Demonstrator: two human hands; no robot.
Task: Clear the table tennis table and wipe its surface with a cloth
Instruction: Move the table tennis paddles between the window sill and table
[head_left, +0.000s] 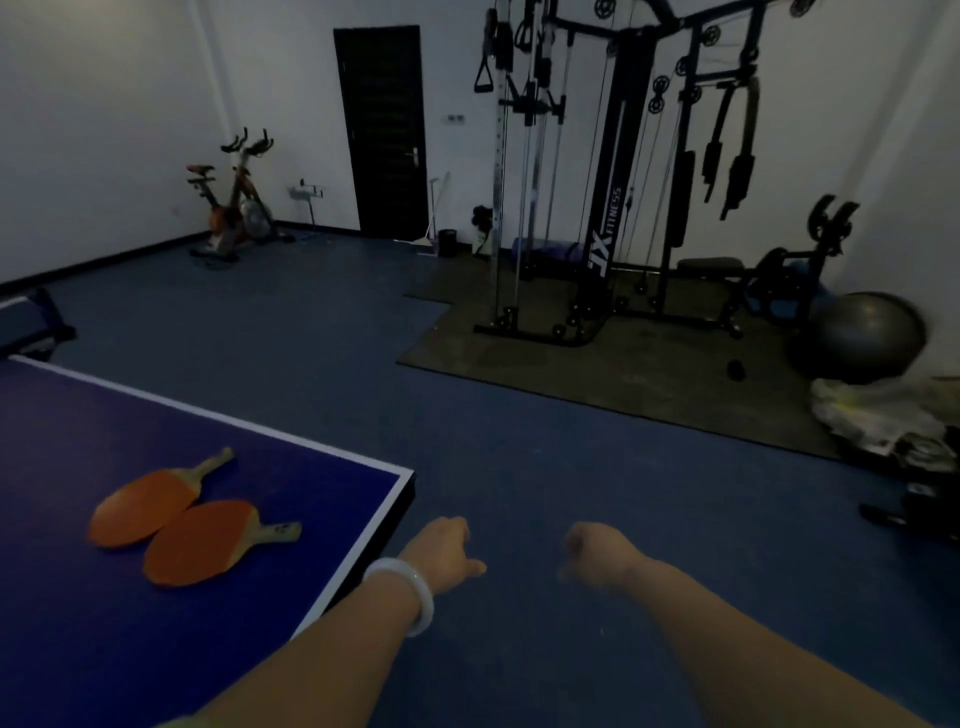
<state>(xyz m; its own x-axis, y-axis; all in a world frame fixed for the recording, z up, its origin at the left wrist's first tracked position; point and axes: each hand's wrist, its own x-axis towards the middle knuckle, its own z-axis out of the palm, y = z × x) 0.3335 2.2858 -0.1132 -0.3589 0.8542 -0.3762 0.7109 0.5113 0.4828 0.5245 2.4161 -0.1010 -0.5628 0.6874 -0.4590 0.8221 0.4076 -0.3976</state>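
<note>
The blue table tennis table (78, 415) fills the lower left, with its white-edged corner near the middle. Two orange paddles lie side by side on it: the farther paddle (145, 499) points its handle up and right, and the nearer paddle (200, 540) has its handle to the right. My left hand (441, 553), with a pale bangle on the wrist, hangs just off the table's corner over the floor, fingers curled and holding nothing. My right hand (597, 561) is further right above the floor, closed in a loose fist and empty. No cloth is in view.
Blue floor stretches beyond the table. A cable gym machine (608, 182) stands on a dark mat at the back right, with a grey exercise ball (857, 338) and a pile of bags (883, 415) at the right. An exercise bike (234, 202) and a dark door (384, 130) are at the far wall.
</note>
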